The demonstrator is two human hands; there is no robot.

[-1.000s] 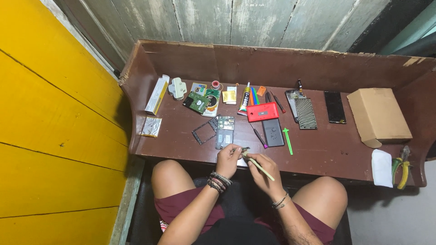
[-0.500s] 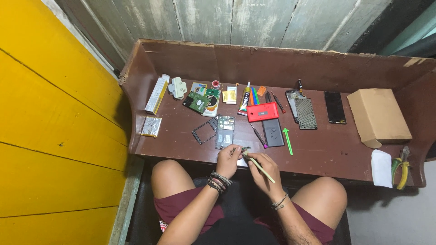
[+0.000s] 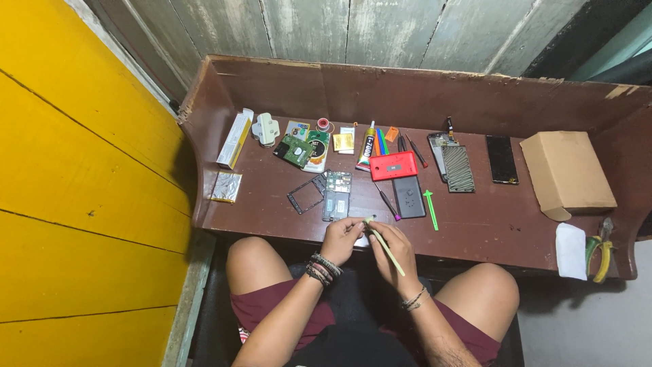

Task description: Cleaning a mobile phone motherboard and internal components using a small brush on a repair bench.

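Fingers [image 3: 377,231] of the right hand [image 3: 394,253] pinch a slim green tool [image 3: 386,245], left hand [image 3: 341,239] clenching a small part; steadiest worked low over the worktop [image 3: 489,224].

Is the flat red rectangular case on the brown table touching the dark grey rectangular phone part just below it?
Touching, or at least overlapping: in the head view the red case meets the dark grey phone part along its lower edge, with no brown table showing between them.

Maroon shorts, stacked dark bracelets on the left wrist, thin beaded bracelet on the right.

Brown bench [image 3: 272,211] (wooden) carries opened phone [image 3: 337,195], cardboard box [image 3: 567,171], pliers [image 3: 600,249].
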